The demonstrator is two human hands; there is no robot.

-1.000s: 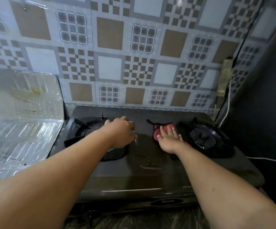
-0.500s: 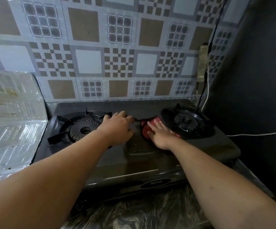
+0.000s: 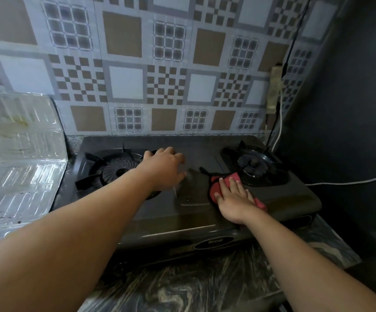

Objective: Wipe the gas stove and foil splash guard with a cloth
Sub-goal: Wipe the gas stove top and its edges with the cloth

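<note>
My right hand pressed flat, fingers spread, on the red cloth atop the dark two-burner gas stove, my left hand loosely curled, empty, beside the left burner, crinkled silver foil splash guard well to its left

Both bare forearms reach forward from the lower corners. The left hand lies palm down, its fingers loosely curled and pointing right. The right hand presses flat, palm down, fingers stretched out and slightly spread, wrist straight.
</note>
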